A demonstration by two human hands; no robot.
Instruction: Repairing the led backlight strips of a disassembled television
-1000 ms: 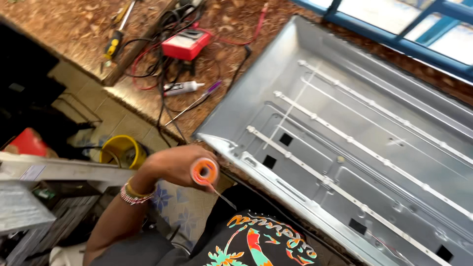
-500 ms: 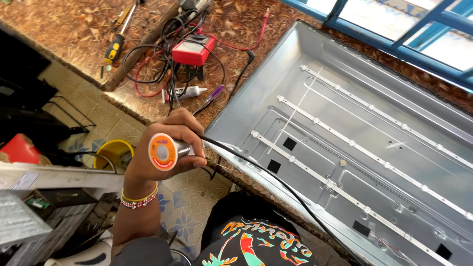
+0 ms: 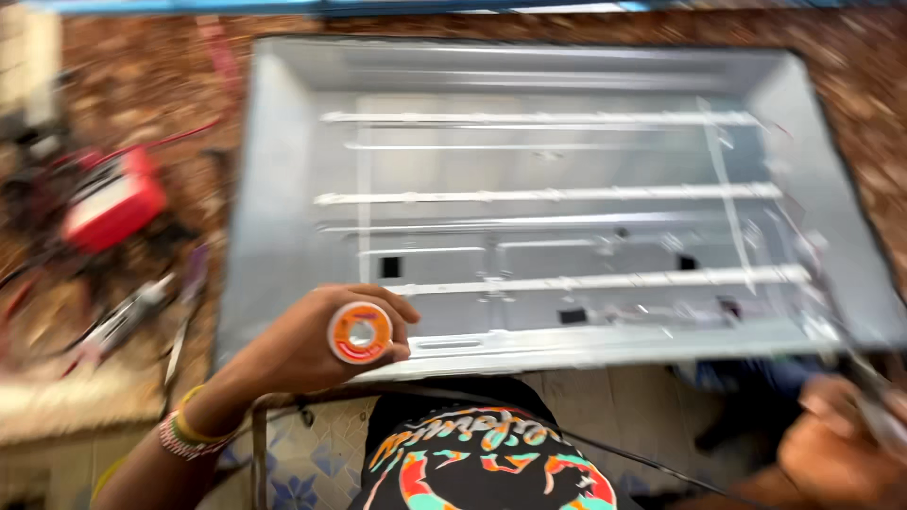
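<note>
My left hand [image 3: 302,349] grips a small round orange spool [image 3: 360,332] with a white hub, held just in front of the near edge of a large grey metal panel [image 3: 283,189]. The panel lies flat on the speckled brown counter [image 3: 142,85] and carries three long white light strips [image 3: 557,195] running across it. My right hand [image 3: 836,444] is blurred at the lower right corner, below the panel's near right corner, and seems closed around a thin grey tool [image 3: 881,423]. A black cable [image 3: 652,465] runs across my lap toward it.
A red meter [image 3: 113,200] with tangled leads sits on the counter left of the panel. Pens and hand tools [image 3: 123,321] lie near the counter's front edge. Below it are floor tiles [image 3: 652,406] and my patterned black shirt [image 3: 482,463].
The view has swung right and now faces the panel squarely. My left hand with the spool has come up to the panel's near edge. My right hand has entered at the lower right.
</note>
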